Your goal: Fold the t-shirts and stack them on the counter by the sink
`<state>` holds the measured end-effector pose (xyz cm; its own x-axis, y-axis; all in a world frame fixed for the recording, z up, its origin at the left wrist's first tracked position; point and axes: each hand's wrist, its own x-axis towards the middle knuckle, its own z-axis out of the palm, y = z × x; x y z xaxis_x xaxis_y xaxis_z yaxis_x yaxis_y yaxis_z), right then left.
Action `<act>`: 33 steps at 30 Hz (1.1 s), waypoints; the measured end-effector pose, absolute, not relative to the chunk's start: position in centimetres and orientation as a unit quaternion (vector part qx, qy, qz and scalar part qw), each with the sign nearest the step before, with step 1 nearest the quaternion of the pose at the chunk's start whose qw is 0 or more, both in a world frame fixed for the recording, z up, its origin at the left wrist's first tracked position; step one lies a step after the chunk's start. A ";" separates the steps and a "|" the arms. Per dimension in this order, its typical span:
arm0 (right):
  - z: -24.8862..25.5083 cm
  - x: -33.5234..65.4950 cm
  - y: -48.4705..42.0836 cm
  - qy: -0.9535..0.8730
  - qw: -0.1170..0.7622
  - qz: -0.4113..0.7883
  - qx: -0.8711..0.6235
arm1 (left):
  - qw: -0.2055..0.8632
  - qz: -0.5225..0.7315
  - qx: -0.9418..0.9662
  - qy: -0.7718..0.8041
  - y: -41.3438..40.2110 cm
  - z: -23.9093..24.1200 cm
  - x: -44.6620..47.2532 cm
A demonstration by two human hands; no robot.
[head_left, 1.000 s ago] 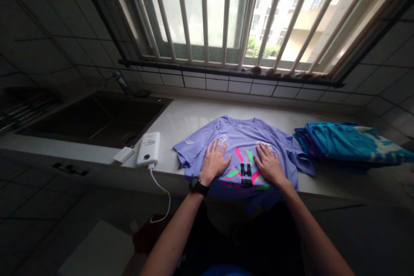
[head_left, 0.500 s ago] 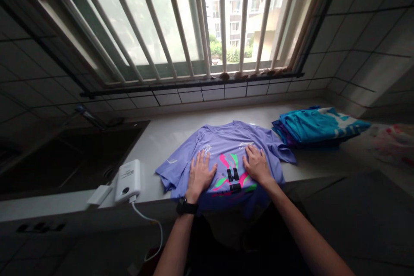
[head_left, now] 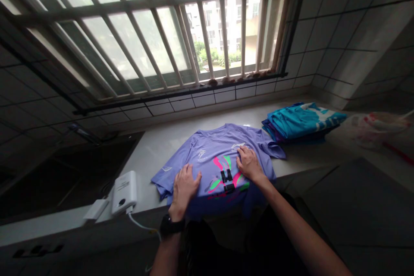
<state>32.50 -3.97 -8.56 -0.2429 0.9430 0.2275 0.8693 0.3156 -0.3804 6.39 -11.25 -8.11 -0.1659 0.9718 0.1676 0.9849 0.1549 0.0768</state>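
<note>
A purple T-shirt (head_left: 207,146) lies spread face up on the pale countertop (head_left: 155,138), its collar toward the window and its lower part hanging over the front edge. A pink, green and black print covers its middle. My left hand (head_left: 186,184), with a black watch at the wrist, rests open on the left side of the shirt. On the other side, my right hand (head_left: 249,164) lies with fingers extended near the white chest logo. Both palms face down on the cloth.
Folded blue and purple clothes (head_left: 300,123) are stacked at the right. A white power bank (head_left: 124,192) with a cable and a small white block (head_left: 96,209) sit left, beside the dark sink (head_left: 64,172). A plastic bag (head_left: 365,129) lies far right, near the barred window (head_left: 155,43).
My left hand has slid left and toward me across the shirt. My right hand stays near the chest logo. The view has shifted and tilted slightly.
</note>
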 end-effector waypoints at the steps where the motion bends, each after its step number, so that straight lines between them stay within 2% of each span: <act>1: -8.6 32.5 -4.0 -0.783 0.212 0.086 -0.578 | 0.036 -0.070 -0.641 -0.763 -11.5 -8.3 5.8; 8: -9.2 34.0 -3.0 -0.797 0.211 0.078 -0.561 | 0.035 -0.088 -0.639 -0.764 -11.4 -9.6 3.1; 15: -9.8 38.6 -2.2 -0.720 0.104 0.027 -0.686 | 0.070 -0.157 -0.546 -0.820 -11.4 -10.3 3.7; 20: -8.9 38.5 -2.3 -0.720 0.073 0.011 -0.690 | 0.066 -0.089 -0.550 -0.828 -11.2 -9.5 3.7; 23: -7.8 37.6 -2.3 -0.748 0.065 0.033 -0.660 | 0.052 -0.048 -0.558 -0.827 -10.8 -8.3 3.8; 28: -7.5 34.5 -3.2 -0.841 0.100 0.091 -0.523 | 0.094 -0.047 -0.594 -0.798 -10.4 -7.6 6.5; 33: -8.7 32.1 -4.2 -0.833 0.080 0.054 -0.544 | 0.049 -0.064 -0.647 -0.758 -10.5 -9.1 9.5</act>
